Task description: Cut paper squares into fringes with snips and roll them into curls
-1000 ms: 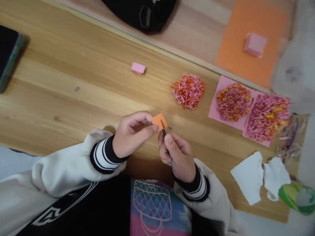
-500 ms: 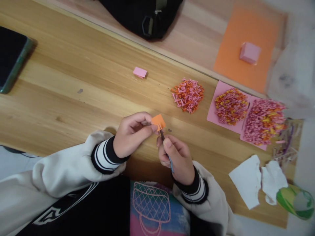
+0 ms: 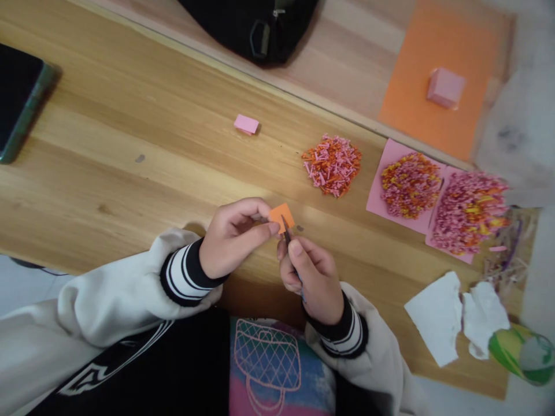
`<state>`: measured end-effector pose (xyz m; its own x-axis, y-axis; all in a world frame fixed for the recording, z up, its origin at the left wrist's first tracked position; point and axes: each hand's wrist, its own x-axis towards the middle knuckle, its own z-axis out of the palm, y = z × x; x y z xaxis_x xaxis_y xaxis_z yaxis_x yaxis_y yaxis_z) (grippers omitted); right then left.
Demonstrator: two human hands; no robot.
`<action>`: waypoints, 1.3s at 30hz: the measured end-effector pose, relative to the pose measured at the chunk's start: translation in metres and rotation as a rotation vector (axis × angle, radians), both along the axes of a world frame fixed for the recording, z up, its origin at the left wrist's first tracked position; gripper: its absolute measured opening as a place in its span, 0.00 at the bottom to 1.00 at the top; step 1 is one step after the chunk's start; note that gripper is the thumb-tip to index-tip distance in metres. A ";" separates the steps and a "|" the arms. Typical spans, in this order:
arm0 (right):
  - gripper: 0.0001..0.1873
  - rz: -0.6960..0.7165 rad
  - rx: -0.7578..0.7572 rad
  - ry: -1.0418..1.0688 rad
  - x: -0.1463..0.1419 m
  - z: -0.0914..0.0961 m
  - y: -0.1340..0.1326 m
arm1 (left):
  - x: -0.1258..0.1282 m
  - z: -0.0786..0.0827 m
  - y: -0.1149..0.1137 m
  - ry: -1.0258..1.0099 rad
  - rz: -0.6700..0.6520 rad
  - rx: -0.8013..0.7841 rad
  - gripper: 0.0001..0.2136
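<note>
Two hands work close together at the centre of the frame. Your left hand pinches the small orange square at its left and lower-left side, between thumb and fingers. Your right hand grips a slim dark tool, its tip pointing up and lying against the square; whether it is a blade or tweezers, you cannot tell from this view.

The tip sits close to your left thumb, so a slip off the smooth paper could nick it. Your hold covers only one side of the square; with the rest unsupported, a sideways push could twist it, crease it or tear it off line. The pile of pink and orange bits, up and right of your hands, looks loose and light, and a careless knuckle could scatter it across the table.

Against the frame half a second ago, the tip reaches higher: there it stands at the square's lower edge, here it lies over the middle. Your left pinch looks the same, and the pile and the folded pink paper, at upper centre, keep their places on the table.
</note>
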<state>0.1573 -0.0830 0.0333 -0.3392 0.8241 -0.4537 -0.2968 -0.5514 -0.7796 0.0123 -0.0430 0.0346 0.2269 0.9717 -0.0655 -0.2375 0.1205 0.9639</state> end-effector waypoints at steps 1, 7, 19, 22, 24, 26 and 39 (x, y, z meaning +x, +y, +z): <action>0.18 -0.004 -0.001 0.004 0.000 0.000 0.000 | 0.000 0.000 0.000 0.002 0.007 -0.003 0.05; 0.19 -0.023 -0.007 0.014 0.000 0.001 0.000 | 0.001 0.000 0.000 0.032 0.024 -0.022 0.05; 0.19 -0.002 -0.002 -0.001 0.000 0.002 0.000 | 0.000 -0.002 0.000 0.079 0.045 -0.040 0.06; 0.19 -0.003 0.002 -0.007 0.000 0.001 0.000 | -0.001 0.000 0.000 0.090 0.036 -0.035 0.07; 0.19 -0.003 0.002 -0.011 0.000 0.001 0.000 | -0.001 0.000 0.000 0.084 0.023 -0.031 0.07; 0.19 -0.002 0.000 -0.012 0.000 0.001 0.000 | -0.001 0.001 0.000 0.064 0.010 -0.035 0.07; 0.18 -0.027 0.009 0.001 -0.001 0.001 0.001 | 0.000 0.000 0.001 0.061 0.014 -0.002 0.06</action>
